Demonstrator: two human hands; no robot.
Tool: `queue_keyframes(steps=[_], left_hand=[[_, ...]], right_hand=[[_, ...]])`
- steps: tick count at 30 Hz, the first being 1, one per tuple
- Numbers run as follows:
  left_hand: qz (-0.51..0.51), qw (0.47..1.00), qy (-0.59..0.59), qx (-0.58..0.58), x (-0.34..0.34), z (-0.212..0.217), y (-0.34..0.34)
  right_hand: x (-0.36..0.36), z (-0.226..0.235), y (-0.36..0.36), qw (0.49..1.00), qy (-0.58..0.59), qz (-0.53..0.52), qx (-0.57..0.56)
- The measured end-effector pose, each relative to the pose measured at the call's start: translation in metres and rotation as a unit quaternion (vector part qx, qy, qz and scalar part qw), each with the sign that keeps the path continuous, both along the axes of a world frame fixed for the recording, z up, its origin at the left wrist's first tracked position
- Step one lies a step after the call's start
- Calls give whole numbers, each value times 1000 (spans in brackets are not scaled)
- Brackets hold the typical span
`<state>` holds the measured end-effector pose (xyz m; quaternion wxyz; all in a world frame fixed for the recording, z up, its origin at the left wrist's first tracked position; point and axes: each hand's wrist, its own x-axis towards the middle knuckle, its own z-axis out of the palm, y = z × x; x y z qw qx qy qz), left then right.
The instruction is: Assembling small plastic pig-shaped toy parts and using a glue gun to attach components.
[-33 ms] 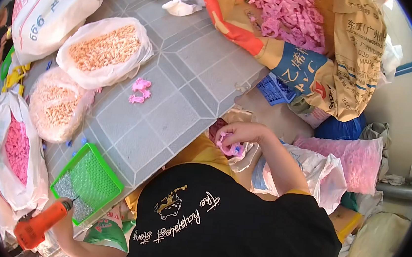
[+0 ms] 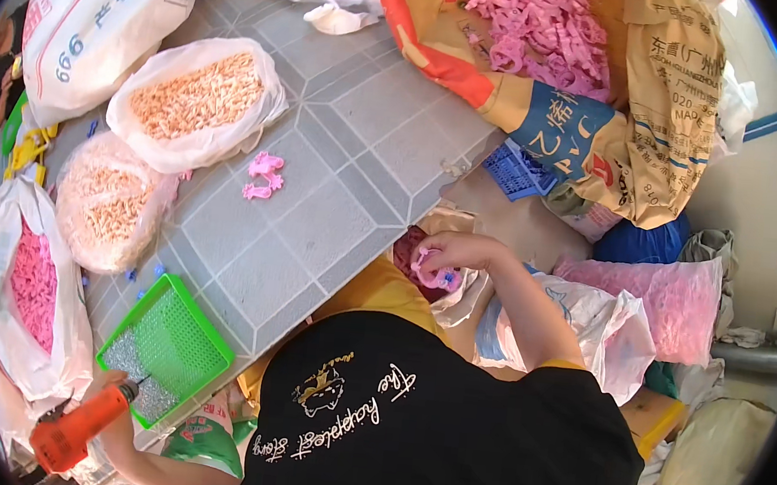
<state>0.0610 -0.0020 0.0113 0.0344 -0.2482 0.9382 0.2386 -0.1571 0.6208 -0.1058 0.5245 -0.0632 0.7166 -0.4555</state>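
Note:
My left hand [image 2: 117,424] is closed round an orange electric screwdriver [image 2: 71,427], which hides most of its fingers. The driver's thin bit reaches over a green mesh tray [image 2: 217,357] that holds small silvery metal pieces [image 2: 152,399], too small to make out singly. Just off the table's right edge, my right hand [image 2: 459,248] pinches a pink ring-shaped plastic piece [image 2: 441,278] with a blue spot on it. That piece is at the mouth of an open bag [image 2: 466,297] beside my lap. A few pink plastic parts [image 2: 264,175] lie on the grey tabletop [image 2: 318,198].
Two clear bags of peach-coloured pieces [image 2: 197,98] [image 2: 109,206] and a white sack of pink pieces [image 2: 34,279] line the left. At the far right stands a brown sack [image 2: 558,128] heaped with pink parts [image 2: 544,33], next to a blue basket [image 2: 517,169].
The screwdriver has shifted very slightly over the tray, and the whole view has tilted a little. My right hand keeps its pinch on the pink piece.

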Motion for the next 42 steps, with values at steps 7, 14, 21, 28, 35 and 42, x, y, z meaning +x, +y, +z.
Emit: queue_keyframes(steps=[7, 14, 21, 28, 35, 42], left_hand=[[-42, 986, 155, -32, -81, 10, 28], [-307, 918, 251, 3, -113, 37, 93], [-386, 879, 271, -76, -131, 25, 122], [-307, 904, 289, -68, -167, 28, 144], [-29, 933, 354, -51, -177, 30, 124], [-42, 982, 60, -176, -167, 12, 76]], right_hand=[[38, -190, 83, 932, 304, 29, 195], [-18, 87, -22, 970, 107, 190, -109], [-186, 185, 49, 801, 548, -156, 185], [-275, 121, 157, 717, 594, 115, 347], [-260, 141, 129, 624, 680, -93, 373], [-143, 162, -6, 858, 380, -291, -187]])
